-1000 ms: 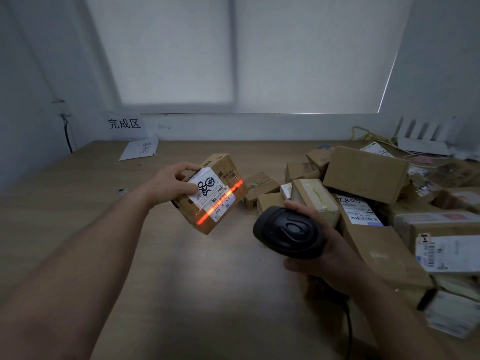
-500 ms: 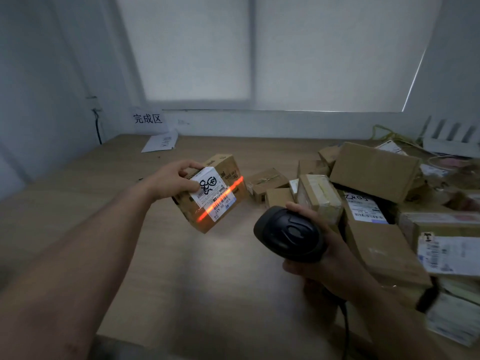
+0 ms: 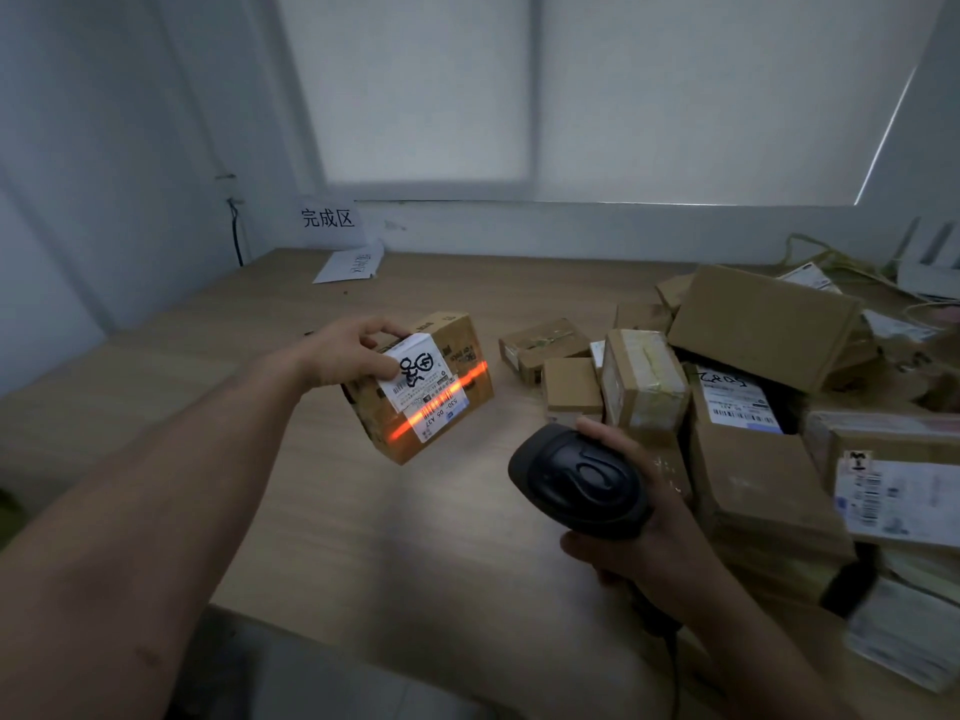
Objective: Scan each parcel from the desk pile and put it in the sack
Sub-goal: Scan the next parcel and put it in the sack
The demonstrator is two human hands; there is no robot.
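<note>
My left hand [image 3: 349,352] grips a small brown cardboard parcel [image 3: 457,402] by its upper left corner and holds it tilted above the desk. Its white shipping label faces me, and an orange scan line crosses the label's barcode. My right hand [image 3: 649,532] grips a black handheld barcode scanner [image 3: 579,480], aimed up and left at the parcel. The pile of brown parcels [image 3: 769,387] fills the right side of the desk. No sack is in view.
The wooden desk [image 3: 395,532] runs back to a wall under a blinded window. A white paper sign [image 3: 328,218] with black characters hangs on the wall, with a loose sheet [image 3: 349,263] below it. The scanner's cable drops off the front edge.
The view has swung left and downward, so the desk's front edge shows. The scan line has slid lower on the label. Both hands keep their grips.
</note>
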